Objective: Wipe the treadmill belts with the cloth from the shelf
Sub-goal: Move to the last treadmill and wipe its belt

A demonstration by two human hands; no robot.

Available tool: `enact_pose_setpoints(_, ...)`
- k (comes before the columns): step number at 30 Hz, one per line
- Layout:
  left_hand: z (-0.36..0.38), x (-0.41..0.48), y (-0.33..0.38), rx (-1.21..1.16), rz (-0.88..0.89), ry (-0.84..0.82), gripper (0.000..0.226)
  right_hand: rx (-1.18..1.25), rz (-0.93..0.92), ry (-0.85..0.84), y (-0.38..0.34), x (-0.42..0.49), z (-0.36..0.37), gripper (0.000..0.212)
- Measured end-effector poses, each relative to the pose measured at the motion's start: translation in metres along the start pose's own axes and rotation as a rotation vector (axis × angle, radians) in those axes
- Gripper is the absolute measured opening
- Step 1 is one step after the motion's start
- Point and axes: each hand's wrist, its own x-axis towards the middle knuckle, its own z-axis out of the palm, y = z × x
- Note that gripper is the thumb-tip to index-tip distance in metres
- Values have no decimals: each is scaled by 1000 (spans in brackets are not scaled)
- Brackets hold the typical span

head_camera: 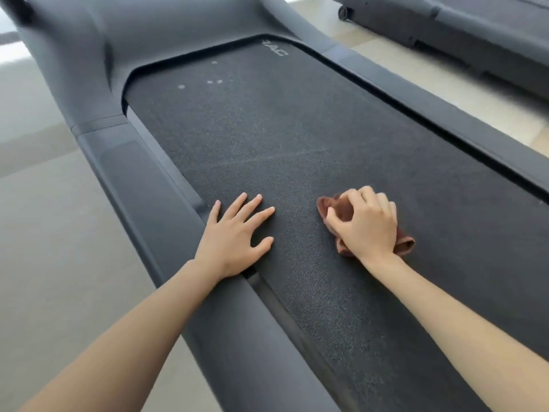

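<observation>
A black textured treadmill belt (267, 138) runs from the near right to the far left of the head view. My right hand (367, 223) grips a bunched brown cloth (332, 208) and holds it down on the belt near its middle. The cloth shows in front of my fingers and behind my wrist. My left hand (236, 236) lies flat with fingers spread on the belt's left edge, its heel over the grey side rail (148, 209). A few pale spots (214, 81) mark the far end of the belt.
Grey side rails frame the belt on both sides (416, 93). The motor cover and upright (89, 40) rise at the far left. A second treadmill (475, 34) stands at the top right across a strip of pale floor (44, 263).
</observation>
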Motion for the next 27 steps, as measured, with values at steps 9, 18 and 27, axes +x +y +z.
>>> enact_pose_setpoints(9, -29, -4, -100, 152, -140, -44, 51, 196, -212, -11, -49, -116, -35, 19)
enact_pose_setpoints(18, -24, -6, -104, 95, -115, 25, 75, 188, -348, 5, -108, -24, 25, 25)
enact_pose_setpoints(27, -44, 47, -186, 108, -117, 27, 67, 64, -251, -10, -175, 151, 123, 36)
